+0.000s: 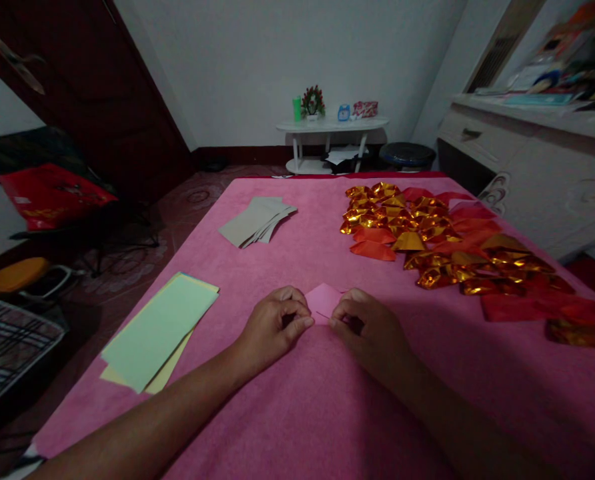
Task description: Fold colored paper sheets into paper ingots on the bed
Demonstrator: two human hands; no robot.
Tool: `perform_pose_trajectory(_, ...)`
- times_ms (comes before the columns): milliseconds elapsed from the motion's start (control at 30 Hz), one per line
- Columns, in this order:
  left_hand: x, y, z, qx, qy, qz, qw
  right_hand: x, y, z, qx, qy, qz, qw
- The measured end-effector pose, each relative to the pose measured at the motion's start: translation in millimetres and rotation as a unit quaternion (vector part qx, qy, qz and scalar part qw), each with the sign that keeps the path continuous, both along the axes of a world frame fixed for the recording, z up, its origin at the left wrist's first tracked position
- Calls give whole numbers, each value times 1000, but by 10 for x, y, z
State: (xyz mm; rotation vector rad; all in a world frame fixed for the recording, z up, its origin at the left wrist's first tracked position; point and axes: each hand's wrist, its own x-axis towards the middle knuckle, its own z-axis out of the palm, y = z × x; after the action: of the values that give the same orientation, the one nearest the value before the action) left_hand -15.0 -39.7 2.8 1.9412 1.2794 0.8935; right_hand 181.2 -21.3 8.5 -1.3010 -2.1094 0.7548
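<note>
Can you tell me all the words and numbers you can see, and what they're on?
No words or numbers can be read.
Red bag: yellowish marks, too blurred to read.
Small blue clock-like thing: too small to make out any numbers.
Top green paper: no writing shows.
Pink paper: no writing shows.

Place: room in a home
Left: dark red panelled door (77,100)
Back: white oval table (327,125), red flower arrangement (313,101), small blue clock (344,113)
Right: pale carved dresser (522,157), cluttered top
</note>
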Motion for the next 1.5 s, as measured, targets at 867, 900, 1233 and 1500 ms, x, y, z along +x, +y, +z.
perform_pose_trajectory(867, 87, 15, -15, 18, 23, 46, 998, -105, -6, -3, 55, -81, -23, 995)
perform_pose_trajectory(900, 90, 14, -22, 19, 27, 49, 998, -107, -4, -6, 58, -85, -24, 994)
perform_pose_trajectory(1233, 116, 14, -8, 33, 46, 48, 997, -101, 1, -38, 71, -100, -20, 992)
perform_pose_trajectory(1500, 112, 29, 3, 28, 94, 51, 994, -104, 12, -47, 66, -101, -15, 993)
